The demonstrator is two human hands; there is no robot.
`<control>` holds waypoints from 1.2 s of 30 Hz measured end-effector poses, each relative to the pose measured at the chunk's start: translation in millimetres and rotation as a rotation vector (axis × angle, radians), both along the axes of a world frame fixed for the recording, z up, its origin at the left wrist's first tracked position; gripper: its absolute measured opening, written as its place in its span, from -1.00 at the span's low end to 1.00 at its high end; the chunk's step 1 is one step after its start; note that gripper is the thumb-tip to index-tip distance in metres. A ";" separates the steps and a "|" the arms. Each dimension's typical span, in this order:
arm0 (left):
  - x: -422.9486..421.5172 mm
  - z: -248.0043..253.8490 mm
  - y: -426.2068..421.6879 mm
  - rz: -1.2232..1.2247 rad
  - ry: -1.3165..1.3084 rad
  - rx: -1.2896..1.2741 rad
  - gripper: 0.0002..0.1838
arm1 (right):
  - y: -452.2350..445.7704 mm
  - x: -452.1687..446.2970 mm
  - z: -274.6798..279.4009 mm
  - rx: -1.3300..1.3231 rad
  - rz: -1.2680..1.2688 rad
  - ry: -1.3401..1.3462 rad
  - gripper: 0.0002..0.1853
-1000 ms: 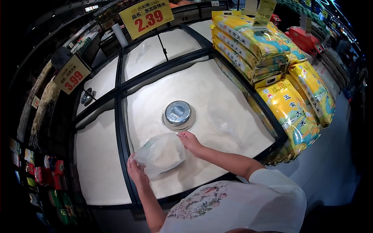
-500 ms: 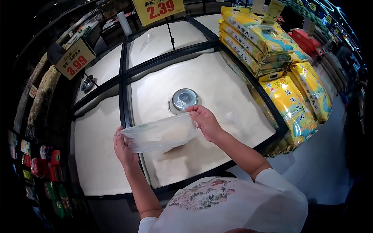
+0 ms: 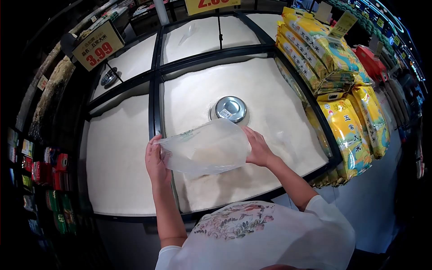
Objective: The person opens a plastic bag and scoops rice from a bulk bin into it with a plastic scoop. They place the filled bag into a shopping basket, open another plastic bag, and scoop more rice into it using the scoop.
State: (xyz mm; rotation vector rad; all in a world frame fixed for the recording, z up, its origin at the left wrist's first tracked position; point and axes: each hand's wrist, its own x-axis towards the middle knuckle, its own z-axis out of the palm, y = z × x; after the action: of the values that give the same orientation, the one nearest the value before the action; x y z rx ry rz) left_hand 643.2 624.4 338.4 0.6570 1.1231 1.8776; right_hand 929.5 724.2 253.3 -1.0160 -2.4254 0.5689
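A thin translucent plastic bag is stretched between my two hands above the rice bin. My left hand grips its left end, with the fingers closed on the film. At the opposite end my right hand holds the bag, its fingertips partly hidden by the plastic. The bag looks puffed out, and a pale patch shows through it; I cannot tell whether that is inside or behind. Just beyond the bag, a shiny metal bowl sits bottom-up on the white rice, a small label on it.
Black dividers split the bins. A second metal bowl lies in the far left bin. Price signs stand on posts. Yellow rice sacks are stacked at the right, and packaged goods hang at the left.
The bag has spread taller and fuller. My right hand has shifted from pinching its upper corner to holding its right side. The view has turned slightly, moving the scene rightward.
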 end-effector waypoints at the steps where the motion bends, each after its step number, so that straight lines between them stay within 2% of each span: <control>1: 4.2 2.3 4.1 -0.002 0.005 -0.023 -0.74 | 5.1 -13.8 -2.8 -0.058 -0.037 0.067 0.02; 2: 9.0 5.0 8.9 -0.002 0.010 -0.053 -0.76 | 3.0 -27.2 11.2 -0.134 -0.045 0.125 0.00; 4: 19.6 9.5 14.7 -0.017 0.037 -0.091 -0.76 | 2.6 -52.0 18.5 -0.078 0.025 0.174 -0.05; 5: 26.6 13.4 17.4 -0.012 0.051 -0.107 -0.76 | -2.8 -57.5 21.7 -0.133 0.042 0.170 -0.05; 7: 23.3 5.3 19.8 -0.097 0.047 -0.097 -0.76 | -7.1 -69.8 25.8 -0.105 0.141 0.264 -0.25; 8: 23.0 3.8 18.2 -0.116 0.060 -0.087 -0.77 | -5.6 -72.5 16.9 -0.130 0.154 0.262 -0.25; 10: 23.1 2.6 16.8 -0.124 0.063 -0.076 -0.77 | 1.5 -67.7 -5.8 -0.148 0.281 0.325 -0.57; 11: 22.4 1.5 16.9 -0.091 0.078 -0.092 -0.77 | 3.2 -64.9 -14.5 -0.154 0.292 0.318 -0.57; 13: 21.6 0.7 17.4 -0.049 0.087 -0.113 -0.77 | 6.0 -59.6 -29.9 -0.623 0.024 0.830 -0.79; 15: 22.7 0.6 15.3 -0.073 0.195 -0.162 -0.78 | 7.8 -57.1 -6.0 -0.746 -0.116 0.993 -0.84; 17: 28.2 1.2 15.9 -0.072 0.174 -0.140 -0.78 | 4.7 -59.9 6.8 -0.751 -0.121 1.028 -0.84; 19: 34.0 4.4 19.4 -0.072 0.158 -0.111 -0.78 | -2.0 -61.5 9.6 -0.695 0.063 0.937 -0.81; 20: 37.0 6.4 20.9 -0.065 0.140 -0.120 -0.78 | -3.9 -64.8 7.9 -0.624 0.208 0.906 -0.59; 21: 39.3 6.8 22.1 -0.057 0.123 -0.129 -0.78 | -8.2 -66.7 8.5 -0.629 0.213 0.903 -0.59; 23: 41.0 4.2 23.3 -0.094 0.091 -0.084 -0.78 | -21.6 -68.6 15.2 -0.530 0.315 0.661 -0.23; 24: 41.0 3.2 23.3 -0.138 0.063 -0.038 -0.77 | -26.2 -68.4 18.6 -0.536 0.325 0.659 -0.23; 26: 41.2 5.8 22.5 -0.092 0.034 -0.035 -0.77 | -34.8 -68.2 23.7 -0.517 0.364 0.533 0.10; 27: 40.7 8.1 22.2 -0.056 0.005 -0.028 -0.77 | -36.9 -65.2 24.4 -0.522 0.373 0.532 0.10; 29: 34.1 8.9 21.6 0.013 -0.041 -0.001 -0.77 | -37.9 -52.9 24.7 -0.321 0.390 0.338 0.08; 33: 24.1 4.7 17.7 0.118 -0.184 0.050 -0.78 | -46.7 -39.2 -8.1 -0.222 0.374 0.319 0.07; 34: 26.8 5.9 18.1 0.112 -0.200 0.075 -0.80 | -46.9 -37.5 -34.1 -0.136 0.365 0.118 0.06; 36: 34.1 8.2 19.2 0.110 -0.217 0.100 -0.83 | -46.5 -40.4 -39.7 -0.048 0.356 -0.085 0.04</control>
State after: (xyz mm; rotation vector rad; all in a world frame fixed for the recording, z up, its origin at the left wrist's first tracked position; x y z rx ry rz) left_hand 677.3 643.6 346.6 0.4401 0.9470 2.0542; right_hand 889.1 677.6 213.6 -0.6374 -2.7002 0.7170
